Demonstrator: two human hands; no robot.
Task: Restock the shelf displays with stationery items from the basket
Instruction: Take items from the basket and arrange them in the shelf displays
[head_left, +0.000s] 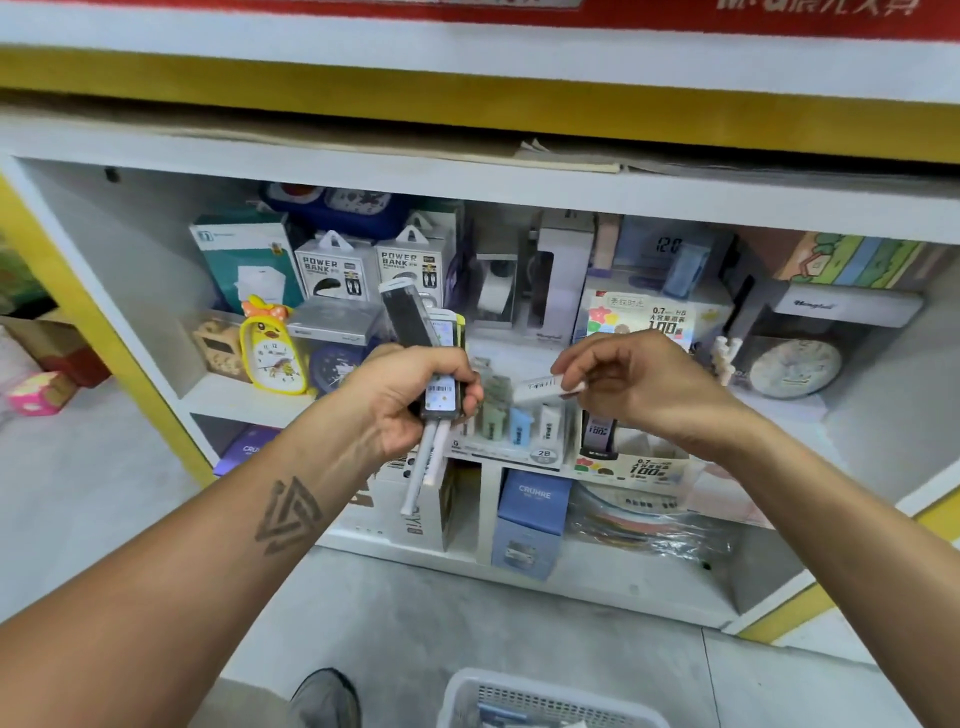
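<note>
White basket (545, 699) sits on the floor below the shelf (249, 400). My left hand (410, 400) clenches a bundle of packs (421, 338); my right hand (639, 384) pinches one white pack (540, 388) before the shelf's front edge.

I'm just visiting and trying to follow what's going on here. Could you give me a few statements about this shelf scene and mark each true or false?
1. The left hand holds a bundle of slim stationery packs. True.
2. The right hand is empty. False: it pinches a small white pack.
3. The yellow duck clock stands on the floor. False: it stands on a shelf.
4. A white basket sits on the floor below. True.
5. Two Power Bank boxes stand side by side. True.
</note>
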